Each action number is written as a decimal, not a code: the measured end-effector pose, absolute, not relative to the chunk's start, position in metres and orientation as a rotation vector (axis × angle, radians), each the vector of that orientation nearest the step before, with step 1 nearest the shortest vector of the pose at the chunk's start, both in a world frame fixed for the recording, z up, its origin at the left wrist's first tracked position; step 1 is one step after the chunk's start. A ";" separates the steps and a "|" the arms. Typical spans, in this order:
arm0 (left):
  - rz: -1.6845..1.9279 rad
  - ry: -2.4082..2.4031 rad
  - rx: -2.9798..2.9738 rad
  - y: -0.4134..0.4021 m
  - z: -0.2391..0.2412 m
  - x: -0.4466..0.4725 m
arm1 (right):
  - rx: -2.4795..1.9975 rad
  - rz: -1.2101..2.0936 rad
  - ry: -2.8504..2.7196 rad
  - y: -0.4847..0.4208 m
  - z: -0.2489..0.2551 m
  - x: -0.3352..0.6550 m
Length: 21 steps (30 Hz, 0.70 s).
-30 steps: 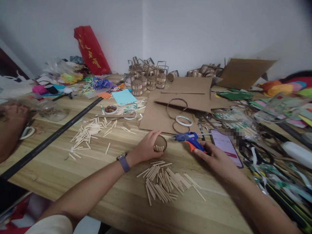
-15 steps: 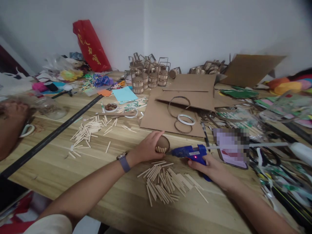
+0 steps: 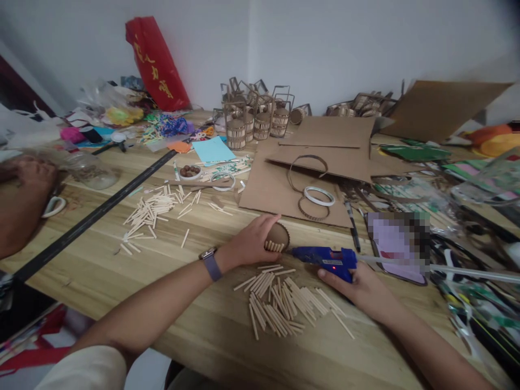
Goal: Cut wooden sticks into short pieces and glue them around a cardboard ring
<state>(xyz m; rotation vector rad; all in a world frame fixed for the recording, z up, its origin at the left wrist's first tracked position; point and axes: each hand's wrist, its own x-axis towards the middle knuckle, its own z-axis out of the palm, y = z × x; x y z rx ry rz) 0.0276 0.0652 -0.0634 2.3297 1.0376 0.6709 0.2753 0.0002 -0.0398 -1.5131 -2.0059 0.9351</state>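
My left hand (image 3: pixel 254 238) is closed around a small round cardboard basket (image 3: pixel 278 235), which stands on edge with its flat disc facing me. Short wooden sticks line part of its lower rim. In my right hand (image 3: pixel 361 287) is a blue hot glue gun (image 3: pixel 325 260), its red light on and a long clear glue stick running out of its back. The nozzle points left, close to the basket's lower right edge; whether they touch I cannot tell. Just below lies a loose pile of short wooden sticks (image 3: pixel 280 303).
Flat cardboard (image 3: pixel 260 184) carries a white tape roll (image 3: pixel 319 196). Finished little baskets (image 3: pixel 236 134) stand by the wall. A phone (image 3: pixel 396 249) and scissors lie to the right. More sticks (image 3: pixel 152 211) are scattered left, beyond which another person's hand (image 3: pixel 36 176) rests.
The whole view has shifted slightly, so everything appears a little further right. Both hands keep their grips, and the glue gun's nozzle stays close to the basket.
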 end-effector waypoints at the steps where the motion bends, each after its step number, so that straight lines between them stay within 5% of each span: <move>1: 0.671 1.038 2.330 0.065 -0.064 0.027 | -1.513 0.929 -2.012 0.000 -0.041 0.275; 21: 0.674 1.021 2.349 0.068 -0.066 0.027 | -1.629 0.845 -2.074 -0.001 -0.050 0.275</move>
